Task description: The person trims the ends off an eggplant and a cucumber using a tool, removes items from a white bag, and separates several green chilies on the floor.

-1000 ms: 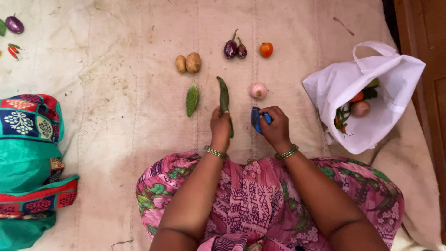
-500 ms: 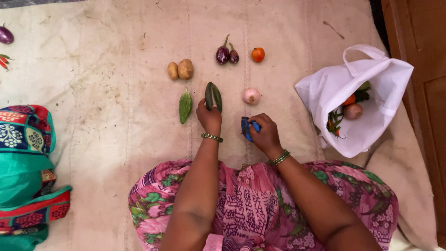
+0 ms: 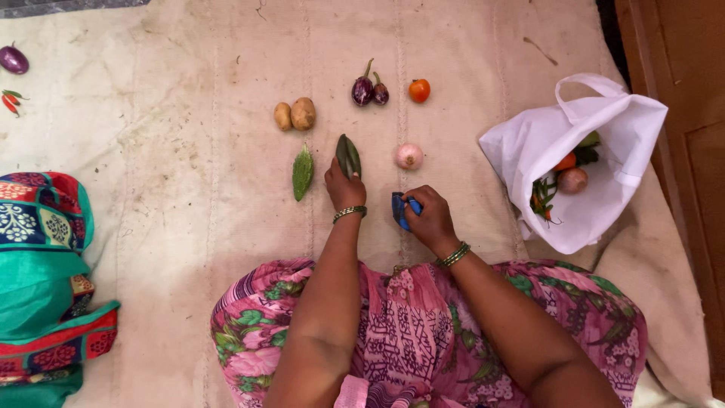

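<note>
Left hand (image 3: 343,185): fingers curled and pinched around the lower end of a smooth dark green elongated vegetable (image 3: 348,156), which points away from the body and lies on or just above the pale, stained woven cloth mat (image 3: 189,189); contact with the mat cannot be told. Right hand (image 3: 428,217): fingers folded in around a small blue plastic-handled tool (image 3: 400,208), thumb pressed on its blue part; hand rests low over the mat, its working end not legible. Positions taken from the green vegetable: a ridged, lighter green bitter gourd (image 3: 302,171) lies just beside it to the left; a pale pink onion (image 3: 408,156) lies near it to the right; two tan potatoes (image 3: 295,115) sit beyond it to the left, touching each other; two small purple aubergines (image 3: 369,90) and an orange-red tomato (image 3: 419,90) sit beyond it to the right. A white plastic carrier bag (image 3: 574,151), open and holding more vegetables, lies well apart to the right.
</note>
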